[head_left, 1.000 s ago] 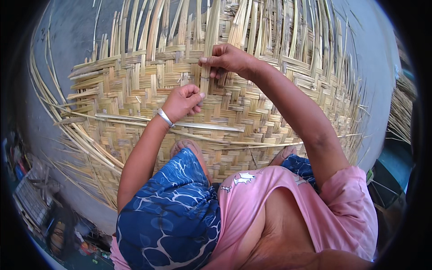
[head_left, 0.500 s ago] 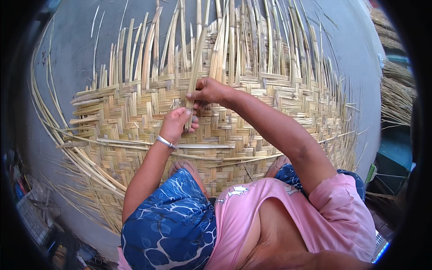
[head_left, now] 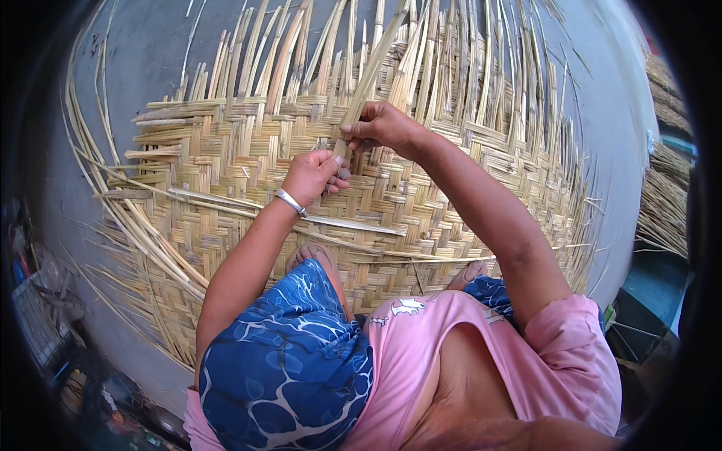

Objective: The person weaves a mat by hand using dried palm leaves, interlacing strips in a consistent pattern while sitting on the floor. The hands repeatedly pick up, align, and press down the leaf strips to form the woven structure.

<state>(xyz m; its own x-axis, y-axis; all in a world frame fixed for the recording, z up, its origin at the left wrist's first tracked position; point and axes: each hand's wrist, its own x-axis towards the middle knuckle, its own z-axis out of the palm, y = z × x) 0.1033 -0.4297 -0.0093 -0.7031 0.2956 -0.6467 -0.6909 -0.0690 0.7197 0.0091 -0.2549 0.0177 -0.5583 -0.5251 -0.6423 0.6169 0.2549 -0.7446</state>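
A long bundle of flat, split reed strips (head_left: 373, 69) slants up and to the right between my hands. My left hand (head_left: 312, 177), with a silver bangle at the wrist, pinches its lower end. My right hand (head_left: 385, 128) grips it just above, thumb and fingers closed round it. Both hands are over the upper part of a woven reed mat (head_left: 421, 203) with a zigzag pattern. Upright strip ends (head_left: 286, 56) stick out along the mat's far edge. The fingertips partly hide the lower end of the bundle.
Loose long strips (head_left: 154, 240) curve over the mat's left side, and a pale strip (head_left: 361, 224) lies across its middle. My feet (head_left: 320, 259) rest on the mat. Bundled dry stalks (head_left: 662, 188) stand at the right, and a crate (head_left: 37, 316) with clutter at the lower left.
My view has shifted, so the mat sits a little higher and further right. The held strips lean more to the right than before. Both hands keep their grip.
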